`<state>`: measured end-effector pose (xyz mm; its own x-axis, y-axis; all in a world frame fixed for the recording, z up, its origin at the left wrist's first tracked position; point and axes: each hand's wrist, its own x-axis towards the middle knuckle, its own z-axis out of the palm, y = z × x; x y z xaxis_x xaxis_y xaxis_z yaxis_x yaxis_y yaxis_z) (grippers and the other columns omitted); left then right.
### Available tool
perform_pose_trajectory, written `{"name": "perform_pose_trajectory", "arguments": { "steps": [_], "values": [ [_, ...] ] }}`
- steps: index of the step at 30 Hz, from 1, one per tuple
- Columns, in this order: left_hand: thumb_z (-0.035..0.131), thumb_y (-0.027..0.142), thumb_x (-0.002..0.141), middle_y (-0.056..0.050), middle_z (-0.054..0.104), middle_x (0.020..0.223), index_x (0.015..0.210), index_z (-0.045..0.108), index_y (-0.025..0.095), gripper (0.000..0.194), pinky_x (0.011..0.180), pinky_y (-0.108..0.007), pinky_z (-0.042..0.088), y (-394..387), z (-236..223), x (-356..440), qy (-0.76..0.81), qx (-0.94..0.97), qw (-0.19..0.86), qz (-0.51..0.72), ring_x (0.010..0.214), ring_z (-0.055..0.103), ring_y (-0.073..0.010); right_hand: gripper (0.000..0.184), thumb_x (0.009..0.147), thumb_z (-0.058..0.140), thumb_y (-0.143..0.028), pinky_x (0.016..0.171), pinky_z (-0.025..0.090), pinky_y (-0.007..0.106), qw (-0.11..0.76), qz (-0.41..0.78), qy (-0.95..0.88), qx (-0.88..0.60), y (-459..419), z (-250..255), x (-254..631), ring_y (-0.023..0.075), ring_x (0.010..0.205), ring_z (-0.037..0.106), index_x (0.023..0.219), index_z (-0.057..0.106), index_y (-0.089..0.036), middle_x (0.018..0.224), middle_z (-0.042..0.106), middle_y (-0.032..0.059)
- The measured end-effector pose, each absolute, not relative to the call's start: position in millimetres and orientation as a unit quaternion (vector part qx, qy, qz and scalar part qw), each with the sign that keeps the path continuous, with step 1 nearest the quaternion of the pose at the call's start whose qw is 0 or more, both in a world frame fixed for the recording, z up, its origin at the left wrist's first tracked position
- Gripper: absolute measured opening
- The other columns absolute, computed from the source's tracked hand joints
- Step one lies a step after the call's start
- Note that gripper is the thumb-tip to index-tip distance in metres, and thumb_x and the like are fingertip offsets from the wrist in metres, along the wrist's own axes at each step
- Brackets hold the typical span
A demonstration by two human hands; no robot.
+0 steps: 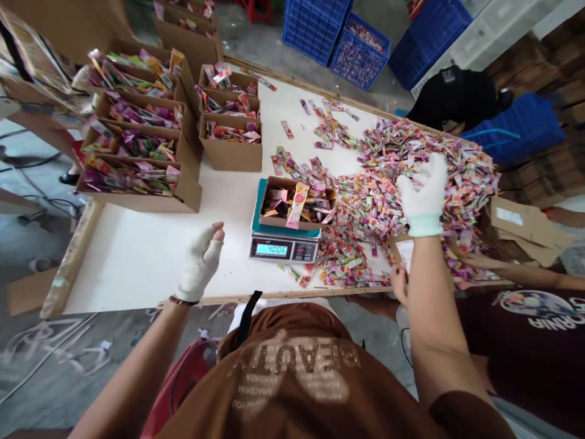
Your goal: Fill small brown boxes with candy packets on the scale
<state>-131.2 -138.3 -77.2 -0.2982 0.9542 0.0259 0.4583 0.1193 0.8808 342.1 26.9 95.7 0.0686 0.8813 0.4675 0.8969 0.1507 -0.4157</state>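
At far left, boxes (189,189) stand filled, seemingly done. The left hand (201,261) hovers over the table (158,250), half curled, holding nothing visible. Next, a carton (274,220) of sachets (298,204) sits on the scale (295,258), one lying across its top; its weighing looks under way. Rightward spreads a loose pile (381,198), much of it left to box. Above that, the right hand (426,190) is spread wide, apparently empty.

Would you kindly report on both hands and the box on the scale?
Left hand empty beside scale. Right hand open over packet pile. Filled box on scale, packet across top. Co-worker's hand near right forearm.
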Motion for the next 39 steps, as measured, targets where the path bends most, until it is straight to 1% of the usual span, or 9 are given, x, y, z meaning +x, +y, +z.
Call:
{"name": "perform_pose_trajectory", "arguments": {
  "steps": [3, 6, 12, 16, 19, 26, 32, 36, 39],
  "values": [
    [0.049, 0.054, 0.102, -0.012, 0.073, 0.123, 0.124, 0.070, 0.015, 0.049, 0.103, -0.037, 0.054, -100, -31, -116, 0.631, 0.583, 0.226, 0.459, 0.112, 0.069, -0.0234, 0.076, 0.092, 0.063, -0.037, 0.098, 0.057, 0.045, 0.315, 0.077, -0.717, -0.617, 25, 82, 301, 0.0280, 0.122, 0.064, 0.161, 0.035, -0.022, 0.148, 0.053, 0.0181],
    [0.050, 0.047, 0.102, -0.011, 0.074, 0.118, 0.112, 0.073, 0.017, 0.039, 0.097, -0.036, 0.055, -66, 13, -85, 0.584, 0.654, 0.188, 0.441, 0.109, 0.069, -0.0235, 0.064, 0.092, 0.066, -0.036, 0.105, 0.052, 0.047, 0.216, 0.104, -0.799, -0.551, 27, 76, 248, 0.0301, 0.127, 0.060, 0.152, 0.052, -0.020, 0.145, 0.057, 0.0161],
    [0.064, 0.059, 0.093, -0.019, 0.072, 0.108, 0.103, 0.073, 0.012, 0.049, 0.085, -0.039, 0.052, -27, 53, -11, 0.653, 0.731, 0.143, 0.137, 0.103, 0.070, -0.0338, 0.063, 0.088, 0.077, -0.049, 0.099, 0.047, 0.046, -0.048, 0.047, -0.838, -0.541, 31, 68, 180, 0.0351, 0.118, 0.061, 0.145, 0.063, -0.025, 0.132, 0.064, 0.0142],
    [0.059, 0.033, 0.097, -0.021, 0.072, 0.110, 0.120, 0.068, 0.010, 0.033, 0.088, -0.040, 0.051, -8, 53, 4, 0.642, 0.754, 0.137, 0.036, 0.105, 0.071, -0.0345, 0.032, 0.097, 0.065, -0.033, 0.096, 0.044, 0.042, -0.114, 0.017, -0.844, -0.524, 31, 61, 171, 0.0318, 0.118, 0.063, 0.127, 0.072, -0.023, 0.125, 0.069, 0.0127],
    [0.044, 0.015, 0.099, -0.022, 0.072, 0.117, 0.126, 0.069, 0.013, 0.036, 0.093, -0.042, 0.052, 7, 51, -2, 0.597, 0.790, 0.134, 0.020, 0.113, 0.070, -0.0332, 0.030, 0.102, 0.055, -0.026, 0.095, 0.045, 0.039, -0.112, 0.037, -0.854, -0.506, 29, 53, 170, 0.0286, 0.114, 0.067, 0.122, 0.077, -0.022, 0.121, 0.074, 0.0113],
    [0.052, 0.019, 0.097, -0.024, 0.076, 0.110, 0.111, 0.079, 0.008, 0.033, 0.094, -0.038, 0.057, 35, 20, -2, 0.525, 0.819, 0.206, -0.101, 0.108, 0.073, -0.0321, 0.025, 0.091, 0.067, -0.011, 0.093, 0.050, 0.033, -0.119, 0.179, -0.825, -0.523, 27, 35, 146, 0.0230, 0.101, 0.072, 0.111, 0.082, -0.015, 0.106, 0.080, 0.0104],
    [0.051, 0.018, 0.097, -0.018, 0.076, 0.112, 0.115, 0.077, 0.013, 0.033, 0.094, -0.033, 0.056, 35, 23, -9, 0.515, 0.828, 0.203, -0.092, 0.108, 0.074, -0.0285, 0.040, 0.106, 0.055, -0.032, 0.113, 0.045, 0.035, 0.005, 0.165, -0.807, -0.567, 16, 69, 192, 0.0187, 0.124, 0.063, 0.141, 0.067, -0.015, 0.135, 0.072, 0.0075],
    [0.046, 0.032, 0.103, -0.015, 0.075, 0.117, 0.114, 0.076, 0.017, 0.035, 0.095, -0.037, 0.056, -8, 38, -43, 0.563, 0.812, 0.150, 0.042, 0.111, 0.072, -0.0293, 0.040, 0.105, 0.062, -0.042, 0.109, 0.052, 0.048, 0.095, 0.145, -0.748, -0.641, -20, 73, 242, 0.0244, 0.125, 0.063, 0.138, 0.065, -0.018, 0.141, 0.065, 0.0117],
    [0.050, 0.046, 0.102, -0.011, 0.077, 0.116, 0.114, 0.076, 0.020, 0.039, 0.090, -0.037, 0.056, -51, 25, -88, 0.619, 0.738, 0.127, 0.234, 0.104, 0.073, -0.0276, 0.039, 0.103, 0.066, -0.043, 0.099, 0.059, 0.046, 0.083, 0.159, -0.728, -0.661, -56, 53, 255, 0.0241, 0.115, 0.067, 0.132, 0.066, -0.018, 0.134, 0.066, 0.0106]
  ]
}}
